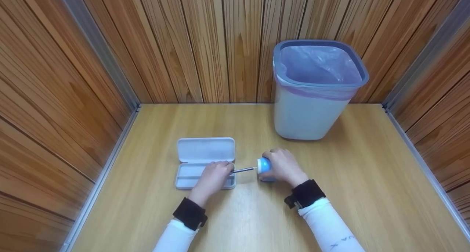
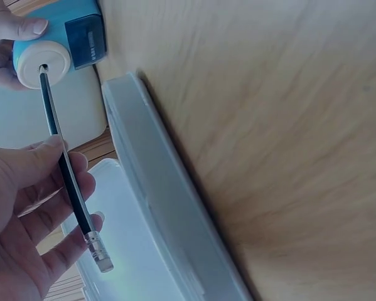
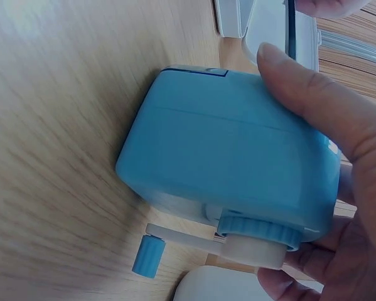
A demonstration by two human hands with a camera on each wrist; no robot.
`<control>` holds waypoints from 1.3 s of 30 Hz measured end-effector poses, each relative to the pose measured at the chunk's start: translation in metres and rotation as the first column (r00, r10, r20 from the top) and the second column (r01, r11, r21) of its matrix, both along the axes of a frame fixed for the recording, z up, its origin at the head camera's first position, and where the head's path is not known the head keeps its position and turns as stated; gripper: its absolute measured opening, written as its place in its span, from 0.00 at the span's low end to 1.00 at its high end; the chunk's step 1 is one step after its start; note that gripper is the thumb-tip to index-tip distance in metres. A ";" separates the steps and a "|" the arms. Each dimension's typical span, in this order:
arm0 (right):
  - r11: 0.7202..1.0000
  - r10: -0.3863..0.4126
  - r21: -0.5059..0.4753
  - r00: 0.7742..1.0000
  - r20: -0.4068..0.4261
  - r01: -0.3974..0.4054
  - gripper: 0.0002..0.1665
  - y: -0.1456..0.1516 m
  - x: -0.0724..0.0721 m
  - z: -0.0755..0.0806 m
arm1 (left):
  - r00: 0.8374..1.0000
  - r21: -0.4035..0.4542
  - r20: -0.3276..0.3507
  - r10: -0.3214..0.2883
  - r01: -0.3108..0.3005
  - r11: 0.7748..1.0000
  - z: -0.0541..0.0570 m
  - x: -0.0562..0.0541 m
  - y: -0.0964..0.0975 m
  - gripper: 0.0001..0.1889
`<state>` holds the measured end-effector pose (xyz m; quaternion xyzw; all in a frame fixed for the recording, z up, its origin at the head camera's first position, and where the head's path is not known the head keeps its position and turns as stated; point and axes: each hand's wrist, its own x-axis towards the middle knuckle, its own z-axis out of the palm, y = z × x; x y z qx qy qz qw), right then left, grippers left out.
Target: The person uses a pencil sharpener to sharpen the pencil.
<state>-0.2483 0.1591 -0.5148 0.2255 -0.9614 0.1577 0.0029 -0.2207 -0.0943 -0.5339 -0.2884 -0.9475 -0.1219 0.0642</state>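
Two hands (image 1: 216, 175) (image 1: 282, 165): left pinches slim pencil (image 2: 73, 182), right grips smooth boxy sharpener (image 3: 225, 144)

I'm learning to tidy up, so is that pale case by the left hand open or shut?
Open: the pale case has its lid swung back, and you can see inside it past the left hand.

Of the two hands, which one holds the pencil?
The left hand: it pinches the dark pencil, while the right hand grips the blue sharpener.
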 end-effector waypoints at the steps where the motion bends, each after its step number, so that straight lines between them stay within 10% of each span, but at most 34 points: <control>1: 1.000 0.004 0.005 1.000 -0.008 -0.004 0.37 0.000 0.000 -0.001 | 1.000 -0.001 -0.017 -0.003 0.003 1.000 -0.001 0.000 0.000 0.06; 14: 0.999 0.026 0.022 0.998 -0.053 -0.025 0.39 0.001 0.003 -0.006 | 0.992 -0.060 -0.123 -0.006 -0.002 0.998 -0.006 -0.002 0.011 0.05; 26: 0.995 0.078 -0.079 0.988 0.133 -0.068 0.44 0.005 0.006 -0.015 | 0.989 -0.048 -0.146 0.002 -0.009 0.999 -0.012 0.000 0.022 0.08; 39: 0.988 0.111 -0.121 0.988 0.104 -0.098 0.35 0.008 0.005 -0.014 | 0.964 -0.087 -0.261 -0.045 0.023 0.996 -0.012 -0.007 0.019 0.04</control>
